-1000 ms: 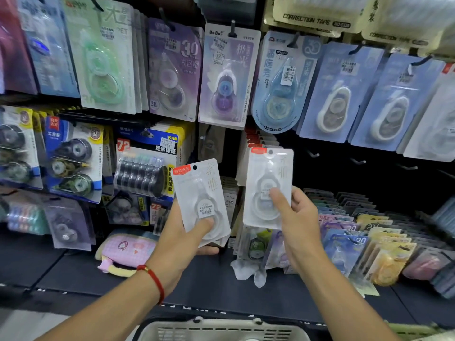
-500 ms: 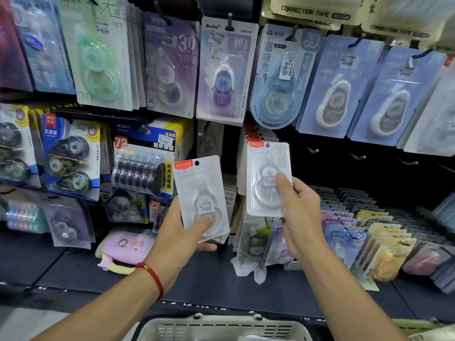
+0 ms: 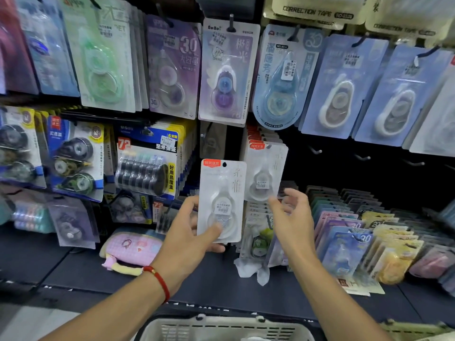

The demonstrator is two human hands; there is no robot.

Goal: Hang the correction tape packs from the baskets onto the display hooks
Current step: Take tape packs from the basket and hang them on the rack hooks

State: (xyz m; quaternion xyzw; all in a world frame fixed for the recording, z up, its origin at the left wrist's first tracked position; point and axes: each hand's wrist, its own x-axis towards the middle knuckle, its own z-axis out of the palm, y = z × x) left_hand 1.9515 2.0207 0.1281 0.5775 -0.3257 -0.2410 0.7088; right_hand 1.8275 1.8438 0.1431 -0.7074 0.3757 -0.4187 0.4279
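Observation:
My left hand [image 3: 190, 232] grips a white correction tape pack [image 3: 221, 193] by its lower end, thumb on the front, holding it upright before the display. A second identical white pack [image 3: 266, 173] hangs at the front of a stack on its hook, just right of the held one. My right hand [image 3: 293, 217] hovers just below that hung pack with fingers relaxed and spread, holding nothing. A white basket [image 3: 226, 328] sits at the bottom edge of the head view, below my arms.
Rows of hanging correction tape packs [image 3: 229, 70] fill the hooks above. Bare hooks [image 3: 362, 157] stick out of the dark panel at right. Flat stacks of packs [image 3: 349, 242] lie on the shelf at right; a pink pouch [image 3: 130, 249] lies at left.
My right hand pushed its white pack onto the hook and let go, then dropped slightly below it. My left hand moved its pack rightward and up toward the same hook.

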